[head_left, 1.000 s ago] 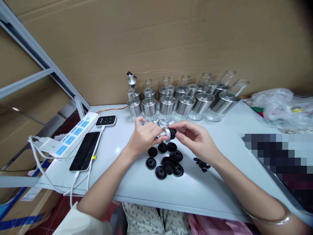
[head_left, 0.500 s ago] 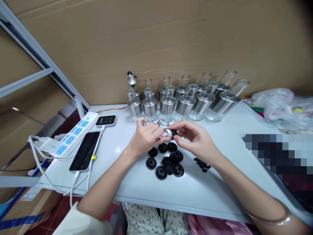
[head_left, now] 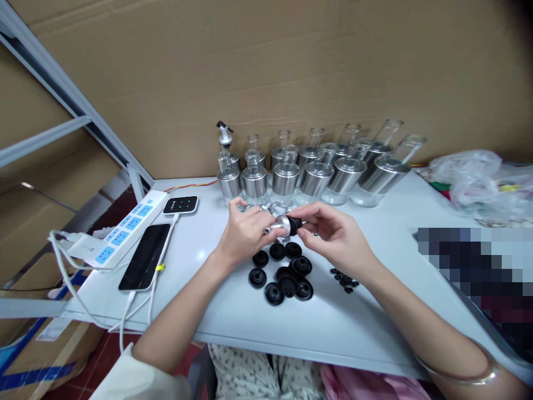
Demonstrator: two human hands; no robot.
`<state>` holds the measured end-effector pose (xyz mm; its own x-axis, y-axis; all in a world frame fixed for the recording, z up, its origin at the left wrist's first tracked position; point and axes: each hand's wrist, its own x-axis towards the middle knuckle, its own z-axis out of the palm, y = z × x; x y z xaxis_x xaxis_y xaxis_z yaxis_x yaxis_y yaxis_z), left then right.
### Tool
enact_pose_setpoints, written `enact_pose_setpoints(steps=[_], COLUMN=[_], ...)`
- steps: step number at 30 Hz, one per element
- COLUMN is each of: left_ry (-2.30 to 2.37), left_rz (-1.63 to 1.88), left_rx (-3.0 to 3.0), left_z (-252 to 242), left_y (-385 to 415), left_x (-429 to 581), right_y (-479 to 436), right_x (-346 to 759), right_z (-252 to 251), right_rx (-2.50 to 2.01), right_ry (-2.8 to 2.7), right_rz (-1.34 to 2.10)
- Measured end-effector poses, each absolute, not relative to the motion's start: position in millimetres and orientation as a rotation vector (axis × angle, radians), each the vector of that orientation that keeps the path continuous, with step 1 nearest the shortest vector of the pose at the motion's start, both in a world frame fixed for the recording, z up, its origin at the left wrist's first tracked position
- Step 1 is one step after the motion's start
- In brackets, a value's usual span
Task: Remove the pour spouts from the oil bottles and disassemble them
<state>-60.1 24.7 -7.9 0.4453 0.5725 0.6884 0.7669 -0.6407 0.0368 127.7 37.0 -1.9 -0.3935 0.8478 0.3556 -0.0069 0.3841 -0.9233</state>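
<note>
Between my hands is a bottle pourer (head_left: 281,225), a silvery spout with a black ribbed stopper at its right end. My left hand (head_left: 245,233) is closed on the metal spout, its tip poking out to the left. The fingers of my right hand (head_left: 333,230) pinch the black stopper (head_left: 295,225) from the right. Below lie several loose black rubber stoppers (head_left: 287,283) on the table. More silvery spouts (head_left: 277,208) are partly hidden behind my hands. A cluster of tiny black parts (head_left: 345,280) sits under my right forearm.
Two rows of glass bottles with steel bands (head_left: 285,179) stand at the back; one bears a fitted pourer (head_left: 225,133). A power strip (head_left: 125,230), phone (head_left: 144,257), small device (head_left: 180,205) and cables are at left. Plastic bags (head_left: 470,175) lie at right.
The pourer has turned slightly, so its spout tip and more of its metal collar now show. Both hands stay at nearly the same place.
</note>
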Motion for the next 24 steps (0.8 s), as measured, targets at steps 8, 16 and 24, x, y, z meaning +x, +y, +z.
enact_pose_setpoints(steps=[8,16,24], left_ry=[-1.548,-1.806,-1.894], left_rz=[-1.179,-0.633,-0.615], left_rx=[-2.186,-2.458,-2.572], left_z=[-9,-23,-27], left_y=[29,34,37], left_x=[-73,-65,-67], right_y=[43,44,45], right_x=[136,136,137], right_z=[5,2,0], right_rx=[-0.848,-0.875,-0.877], right_ry=[-1.647,-1.675,-1.742], right_rz=[0.928,0.902,0.922])
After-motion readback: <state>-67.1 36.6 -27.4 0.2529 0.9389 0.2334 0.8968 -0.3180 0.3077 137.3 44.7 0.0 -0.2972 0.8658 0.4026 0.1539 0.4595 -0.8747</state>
